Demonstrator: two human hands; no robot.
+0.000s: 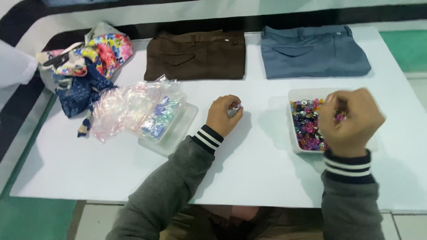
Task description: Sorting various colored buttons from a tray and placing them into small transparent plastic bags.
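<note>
My left hand rests on the white table near its middle, fingertips pinched on a small shiny bead. Over a white tray filled with several colourful beads hovers my right hand, its fingers closed around a small pink bead. Both wrists wear grey sleeves with striped cuffs.
A clear lidded box with blue and green pieces sits left of centre under crumpled clear plastic bags. Folded brown trousers and folded blue-grey trousers lie along the far edge. A heap of patterned fabric lies far left.
</note>
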